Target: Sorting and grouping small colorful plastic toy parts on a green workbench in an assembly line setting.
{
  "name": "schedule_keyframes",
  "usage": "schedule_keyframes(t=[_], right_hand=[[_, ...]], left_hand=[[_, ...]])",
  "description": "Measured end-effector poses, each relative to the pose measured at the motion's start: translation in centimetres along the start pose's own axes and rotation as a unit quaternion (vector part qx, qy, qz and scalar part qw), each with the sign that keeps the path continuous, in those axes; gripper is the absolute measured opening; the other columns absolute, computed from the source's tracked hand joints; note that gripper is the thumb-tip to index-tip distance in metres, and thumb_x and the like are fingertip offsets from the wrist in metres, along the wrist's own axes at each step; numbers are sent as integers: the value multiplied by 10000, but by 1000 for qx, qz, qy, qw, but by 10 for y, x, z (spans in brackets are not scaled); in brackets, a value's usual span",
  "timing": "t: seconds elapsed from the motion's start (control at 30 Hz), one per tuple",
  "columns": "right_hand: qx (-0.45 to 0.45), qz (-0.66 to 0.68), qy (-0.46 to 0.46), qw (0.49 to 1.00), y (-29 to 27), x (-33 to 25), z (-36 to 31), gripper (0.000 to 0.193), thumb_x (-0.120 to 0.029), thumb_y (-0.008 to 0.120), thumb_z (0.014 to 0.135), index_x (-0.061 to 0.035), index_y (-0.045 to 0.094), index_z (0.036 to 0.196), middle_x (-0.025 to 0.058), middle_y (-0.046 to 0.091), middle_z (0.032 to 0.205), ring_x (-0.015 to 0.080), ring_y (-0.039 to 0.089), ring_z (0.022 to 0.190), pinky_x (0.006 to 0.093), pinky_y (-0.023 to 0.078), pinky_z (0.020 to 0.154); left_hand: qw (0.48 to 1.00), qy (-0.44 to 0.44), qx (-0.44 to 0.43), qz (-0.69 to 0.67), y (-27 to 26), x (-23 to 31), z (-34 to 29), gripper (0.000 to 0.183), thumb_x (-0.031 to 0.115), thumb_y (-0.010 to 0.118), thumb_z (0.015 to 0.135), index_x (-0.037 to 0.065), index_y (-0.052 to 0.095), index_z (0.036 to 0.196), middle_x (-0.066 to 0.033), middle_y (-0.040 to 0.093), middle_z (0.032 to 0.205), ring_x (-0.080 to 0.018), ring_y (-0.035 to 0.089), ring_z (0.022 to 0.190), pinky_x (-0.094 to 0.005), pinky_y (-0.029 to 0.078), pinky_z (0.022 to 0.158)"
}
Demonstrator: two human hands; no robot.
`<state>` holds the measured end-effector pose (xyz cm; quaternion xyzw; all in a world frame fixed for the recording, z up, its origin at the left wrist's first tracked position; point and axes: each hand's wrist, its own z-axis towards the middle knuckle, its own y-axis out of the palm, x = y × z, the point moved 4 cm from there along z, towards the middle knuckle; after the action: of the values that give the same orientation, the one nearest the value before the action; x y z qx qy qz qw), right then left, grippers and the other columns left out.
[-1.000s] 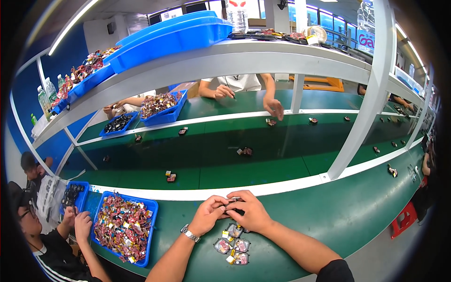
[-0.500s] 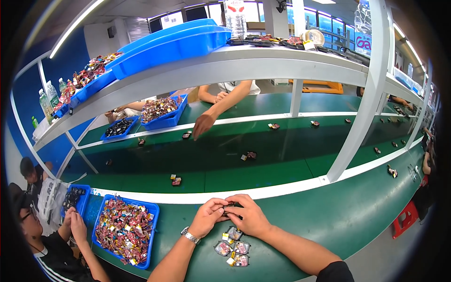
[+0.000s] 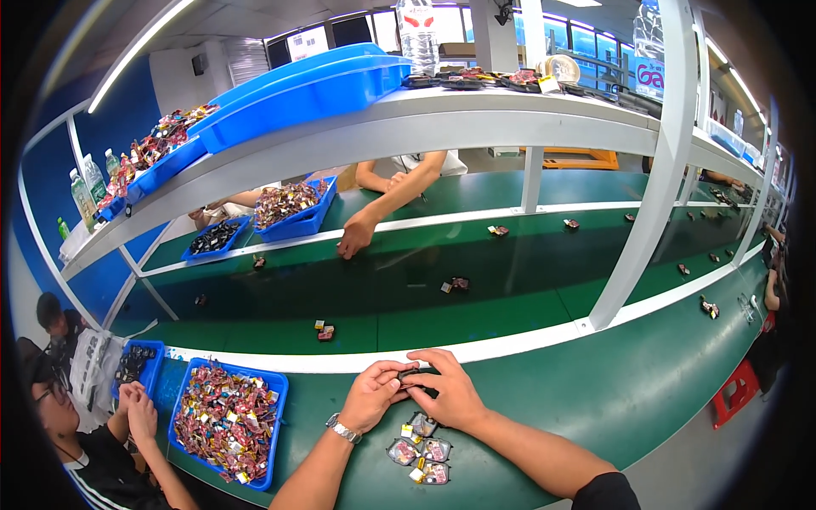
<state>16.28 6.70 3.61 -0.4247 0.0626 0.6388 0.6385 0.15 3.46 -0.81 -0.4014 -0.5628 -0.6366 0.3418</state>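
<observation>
Close together above the green worktop [image 3: 544, 433], my left hand [image 3: 371, 398] and my right hand [image 3: 450, 398] both pinch a small black casing [image 3: 410, 372]. Fingers cover most of it, so its details cannot be made out. Just below the hands lies a cluster of small grey-black casings [image 3: 437, 450], with reddish circuit boards inside and yellow-and-white pieces on some. Left of my left forearm stands a blue tray [image 3: 283, 382] heaped with small red circuit boards with wires and white and yellow parts.
A sunken green conveyor belt [image 3: 501, 314] beyond a white rail [image 3: 306, 361] carries scattered small assemblies [image 3: 325, 331]. A white post [image 3: 637, 204] rises at right, under a shelf holding blue trays [image 3: 297, 98]. A co-worker's hands [image 3: 140, 408] are at left; another person's hand [image 3: 357, 234] reaches over the belt.
The person across has lowered a hand onto a small assembly on the belt. My hands stay together, fingers shifting slightly on the black casing. The view has moved a little.
</observation>
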Motion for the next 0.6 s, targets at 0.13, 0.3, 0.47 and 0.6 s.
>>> schedule_keyframes(t=[0.13,0.3,0.47,0.6], right_hand=[[-4,15,0,1000,3,2,1,190,-55,731,744,-91,733,930,82,597,1239,300,524,1174,390,456,975],[-19,28,-1,999,1,2,2,210,-54,717,766,-84,721,974,99,581,1273,314,498,1219,392,437,1002],[-16,4,7,1000,3,4,2,243,-30,716,754,-70,702,994,107,579,1243,305,525,1159,386,471,944],[29,-38,-47,998,-3,-5,5,243,4,727,711,-59,687,943,86,607,1056,267,582,978,349,524,784]], left_hand=[[1000,-2,7,17,-3,-1,0,247,51,549,964,38,492,1204,-156,554,1315,-236,582,1175,-415,510,980],[1000,11,14,-6,5,0,2,246,42,537,969,32,485,1209,-149,570,1296,-229,595,1149,-406,518,960],[1000,10,23,-15,2,-2,2,258,51,524,979,27,472,1231,-133,592,1251,-218,605,1117,-399,521,949],[999,2,31,-12,3,-2,2,268,54,524,979,25,472,1241,-121,608,1209,-209,604,1114,-390,518,954]])
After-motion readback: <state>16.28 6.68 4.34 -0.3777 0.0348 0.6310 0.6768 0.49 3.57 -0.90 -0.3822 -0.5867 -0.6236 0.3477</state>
